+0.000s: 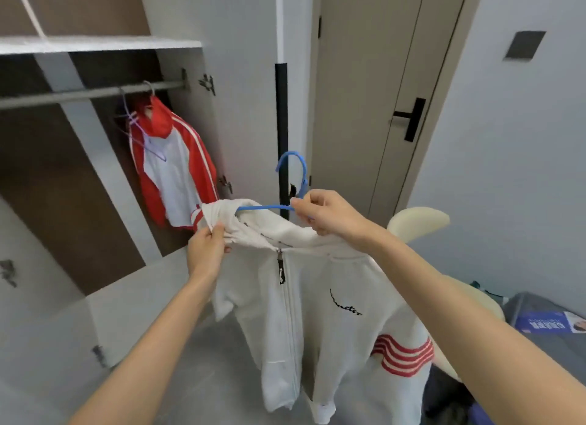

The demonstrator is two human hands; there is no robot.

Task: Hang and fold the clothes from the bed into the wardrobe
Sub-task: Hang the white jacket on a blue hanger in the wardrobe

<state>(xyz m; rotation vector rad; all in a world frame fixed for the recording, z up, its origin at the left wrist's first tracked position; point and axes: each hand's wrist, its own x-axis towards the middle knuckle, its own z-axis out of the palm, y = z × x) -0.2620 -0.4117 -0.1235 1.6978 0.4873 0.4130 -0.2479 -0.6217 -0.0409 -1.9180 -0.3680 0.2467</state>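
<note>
- Open wardrobe (pixel 95 44) at the far left: white shelf on top, grey rail (pixel 79 95) below it.
- At the right end of that rail, a red and white jacket (pixel 177 164) with white stripes down the sleeve, hung on a pale lilac hanger (pixel 149 142).
- Left hand (pixel 207 250) in front of the wardrobe, thumb and curled fingers pinching a bunch of hood and shoulder fabric.
- White hoodie (pixel 317 329) held up in the air between both hands, clear of the rail. Zip closed up to the collar, black pull tab hanging from it, black script on the chest, red stripes round the sleeve at the right. Body slack and creased, hem hanging low.
- Blue hanger (pixel 295 168) with one arm pushed into the neck opening, hook upright above the collar.
- Right hand (pixel 326 213) gripping, fingers curled round the base of the hanger's hook and the hoodie's shoulder.
- Behind, a beige door (pixel 364 91) with a black handle (pixel 412 118).
- Cream plush shape (pixel 418 218) behind the right forearm.
- Grey bed (pixel 539 342) in the lower right corner, a blue box (pixel 548 323) lying on it.
</note>
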